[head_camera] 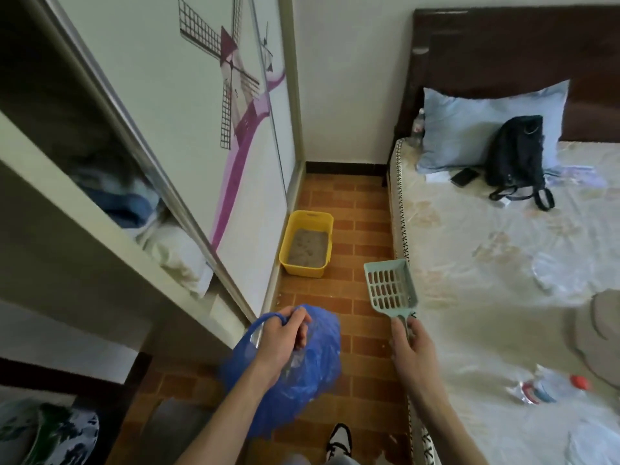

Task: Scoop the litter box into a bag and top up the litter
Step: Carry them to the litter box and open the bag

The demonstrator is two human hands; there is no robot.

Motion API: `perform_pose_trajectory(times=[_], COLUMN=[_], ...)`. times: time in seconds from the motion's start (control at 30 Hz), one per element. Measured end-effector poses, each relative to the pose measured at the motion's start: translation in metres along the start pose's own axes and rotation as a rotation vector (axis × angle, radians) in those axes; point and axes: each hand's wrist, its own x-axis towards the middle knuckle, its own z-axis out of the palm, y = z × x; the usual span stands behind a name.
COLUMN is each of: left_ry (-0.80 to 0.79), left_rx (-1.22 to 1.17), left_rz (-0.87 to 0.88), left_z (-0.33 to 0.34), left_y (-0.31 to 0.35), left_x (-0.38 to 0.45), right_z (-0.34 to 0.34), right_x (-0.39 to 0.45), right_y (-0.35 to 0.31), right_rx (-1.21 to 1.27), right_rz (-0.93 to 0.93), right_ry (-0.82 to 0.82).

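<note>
litter box (307, 243) ahead on floor, likely heavy with grit (lift by rim). left hand (281, 333) grips limp blue bag (302, 374); right hand (411, 344) holds stiff scoop (391, 290).

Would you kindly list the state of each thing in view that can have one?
litter box: uncovered, holding grey litter
blue bag: held by left hand
scoop: empty, held by right hand
wardrobe door: slid open
water bottle: capped, lying on bed
</note>
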Motion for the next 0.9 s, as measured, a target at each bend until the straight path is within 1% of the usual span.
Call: perform_pose_trajectory(times=[0.17,0.4,0.63,0.77,0.9], left_ry=[-0.002,0.005,0.008,0.005,0.001], left_rx=[0.008,-0.046,-0.083,-0.153,-0.217], left_rz=[0.009,-0.052,-0.102,-0.128,-0.152], left_z=[0.025,0.045,0.059,0.064,0.074], left_y=[0.026,0.051,0.080,0.105,0.122], left_x=[0.058,0.146,0.238,0.284,0.328], right_z=[0.013,0.034,0.065,0.082,0.099], right_x=[0.060,0.145,0.233,0.283,0.330], right_y=[-0.025,-0.053,-0.085,-0.096,-0.107], right_rx=[0.006,0.008,-0.031,-0.082,-0.132], right_rz=[-0.033,0.004,0.048,0.063,0.066], right_ry=[-0.029,-0.043,-0.127,-0.180,-0.190])
